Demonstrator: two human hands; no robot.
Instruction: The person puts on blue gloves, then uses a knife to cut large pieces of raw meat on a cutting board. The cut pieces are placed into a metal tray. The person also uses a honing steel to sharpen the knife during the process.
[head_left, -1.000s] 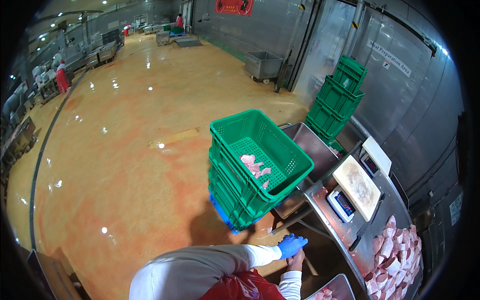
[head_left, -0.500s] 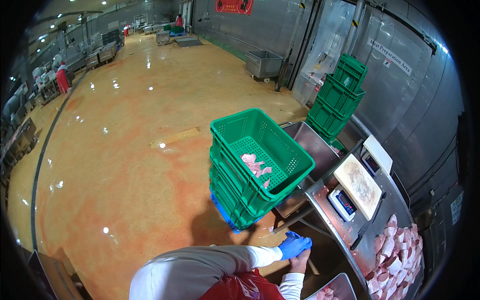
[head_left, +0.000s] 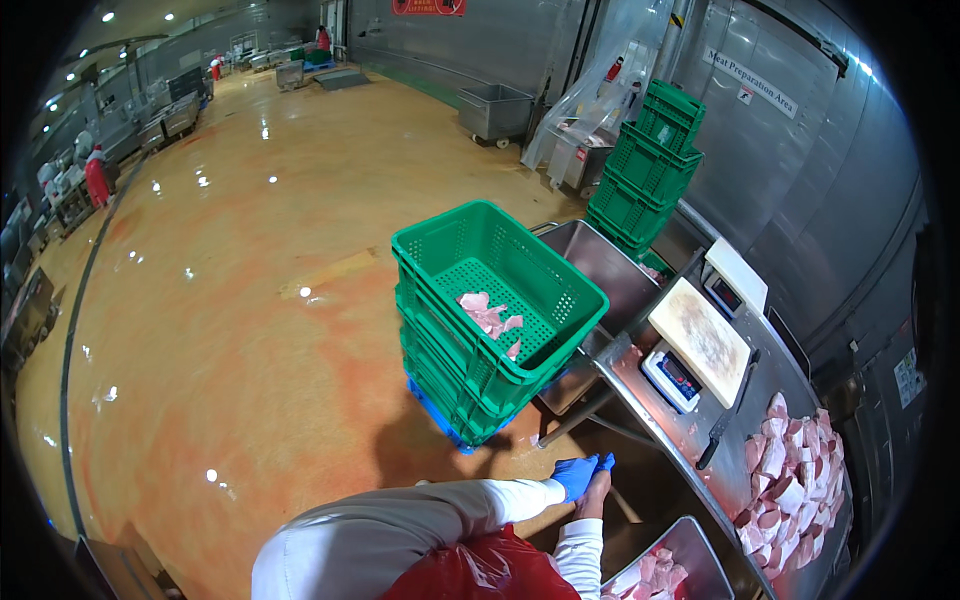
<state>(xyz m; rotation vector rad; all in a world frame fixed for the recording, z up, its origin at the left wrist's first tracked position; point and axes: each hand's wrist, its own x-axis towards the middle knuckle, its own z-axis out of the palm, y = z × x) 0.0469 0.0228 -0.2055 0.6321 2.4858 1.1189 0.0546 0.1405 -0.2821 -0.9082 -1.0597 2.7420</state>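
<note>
In the lower middle, my left hand, in a blue glove, is closed against my right hand. The wrist and back of my right hand are bare, and blue material shows at its finger end. Whether that blue is a second glove or my left fingers, I cannot tell. My right fingers are mostly hidden. Ahead stands a stack of green crates; some pale pink meat pieces lie in the top one. Below my hands to the right, a metal bin holds more meat.
On the steel table at right are a cutting board on a scale, a knife and a meat pile. Behind the crates are a metal tub and more stacked green crates. Distant workers stand at left.
The view has shifted, bringing the crates and table slightly left and up. My left glove has slid a little along my right hand, and more of the bin's meat shows.
</note>
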